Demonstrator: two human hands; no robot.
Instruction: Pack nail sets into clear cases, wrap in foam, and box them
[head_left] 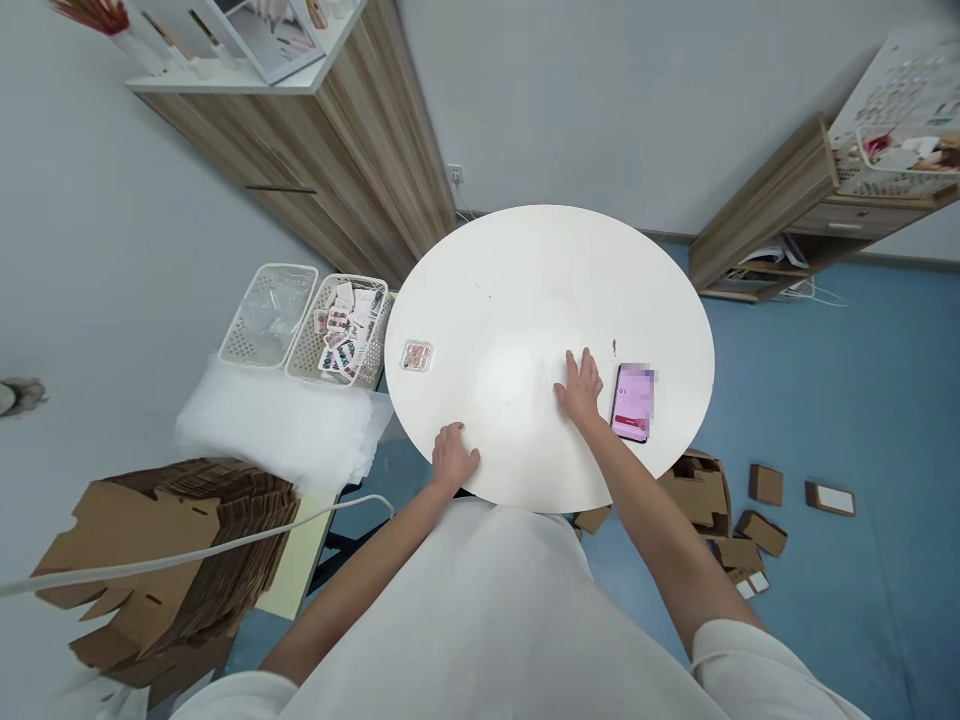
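My left hand (454,460) rests on the near left edge of a round white table (540,270), its thumb apart from the fingers and nothing held. Farther right, my right hand (580,388) lies palm down on the tabletop with fingers spread. Just beside it is a smartphone (632,402) with a lit pink screen, partly blurred out. A small clear pack (416,356) with pinkish pieces lies near the table's left edge, beyond my left hand. Neither hand touches the phone or the pack.
To the left stand a white basket (295,358) of small packs, another basket (231,335) with clear plastic bags, white foam sheets (277,420) and stacked flat cardboard (172,560). Small boxes (766,485) lie on the blue floor at right. Wooden cabinets (367,130) flank the table's far side.
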